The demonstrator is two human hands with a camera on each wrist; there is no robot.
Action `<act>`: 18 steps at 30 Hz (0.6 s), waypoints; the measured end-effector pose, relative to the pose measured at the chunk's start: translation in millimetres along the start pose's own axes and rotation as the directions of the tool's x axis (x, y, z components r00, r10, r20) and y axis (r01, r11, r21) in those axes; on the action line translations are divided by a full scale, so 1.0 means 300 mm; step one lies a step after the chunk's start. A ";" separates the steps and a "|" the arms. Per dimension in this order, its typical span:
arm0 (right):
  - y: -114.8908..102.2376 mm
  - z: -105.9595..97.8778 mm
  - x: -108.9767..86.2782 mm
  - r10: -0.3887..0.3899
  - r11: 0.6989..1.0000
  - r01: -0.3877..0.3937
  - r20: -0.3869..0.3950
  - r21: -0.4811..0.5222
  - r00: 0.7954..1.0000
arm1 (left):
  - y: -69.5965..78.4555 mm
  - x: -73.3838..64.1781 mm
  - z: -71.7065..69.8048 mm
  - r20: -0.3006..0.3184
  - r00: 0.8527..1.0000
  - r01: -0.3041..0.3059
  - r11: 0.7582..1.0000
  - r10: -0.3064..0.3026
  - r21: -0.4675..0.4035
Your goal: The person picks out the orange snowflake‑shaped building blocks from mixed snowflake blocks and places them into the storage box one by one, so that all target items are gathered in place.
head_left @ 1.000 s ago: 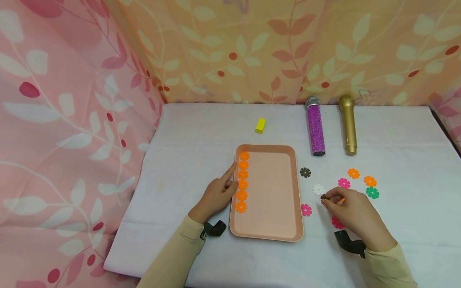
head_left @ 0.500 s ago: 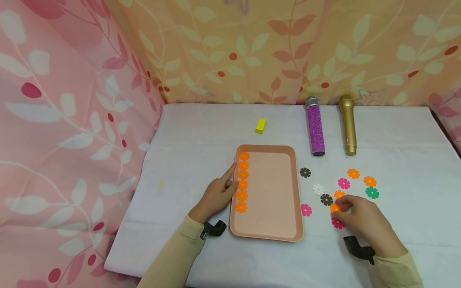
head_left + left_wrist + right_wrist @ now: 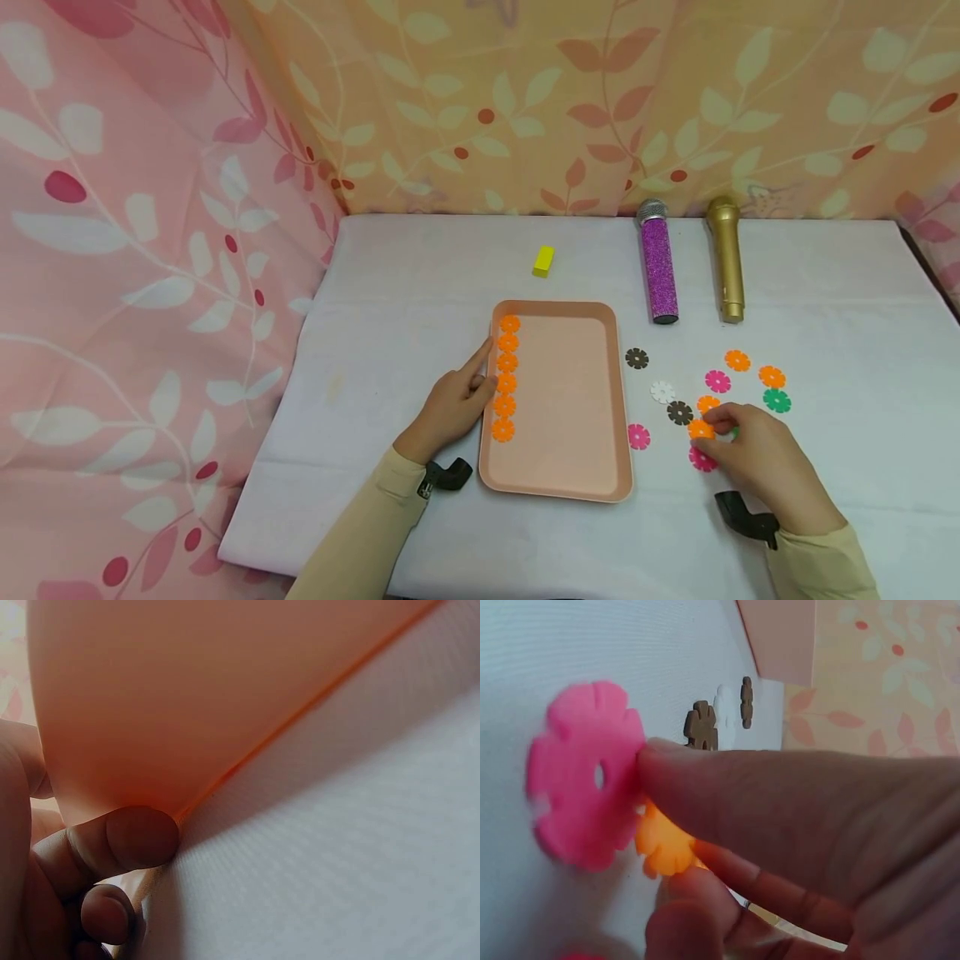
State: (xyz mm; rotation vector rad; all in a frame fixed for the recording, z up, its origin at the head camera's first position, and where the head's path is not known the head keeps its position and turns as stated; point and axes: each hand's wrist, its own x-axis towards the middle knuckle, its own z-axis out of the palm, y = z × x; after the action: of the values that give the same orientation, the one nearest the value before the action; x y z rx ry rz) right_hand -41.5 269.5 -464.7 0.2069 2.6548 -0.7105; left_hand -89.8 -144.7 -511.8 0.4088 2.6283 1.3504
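While six discs [image 3: 506, 383] in one tray [image 3: 570, 400]; one orange disc [image 3: 701, 429] in right hand [image 3: 761, 454]

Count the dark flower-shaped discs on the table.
2: one dark disc just right of the tray, another dark disc between the white disc and the right hand; the hand may hide more.
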 end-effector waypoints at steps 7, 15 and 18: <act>-0.003 -0.007 -0.005 -0.079 0.997 0.079 -0.060 0.004 0.995 | 0.002 0.001 -0.002 0.000 1.000 0.005 1.000 -0.005 0.009; -0.028 -0.015 -0.015 -0.134 0.991 0.136 -0.070 0.015 0.988 | -0.002 0.001 0.000 -0.006 1.000 -0.006 1.000 0.006 0.004; -0.045 -0.018 -0.015 -0.130 0.991 0.133 -0.067 0.027 0.989 | -0.001 0.001 -0.001 0.000 1.000 -0.003 1.000 0.003 0.007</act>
State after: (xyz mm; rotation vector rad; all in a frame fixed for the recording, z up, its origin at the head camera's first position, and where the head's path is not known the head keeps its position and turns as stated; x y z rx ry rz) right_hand -42.3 260.5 -452.6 0.0646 2.7406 -0.8006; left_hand -90.1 -145.0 -511.9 0.4138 2.6337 1.3426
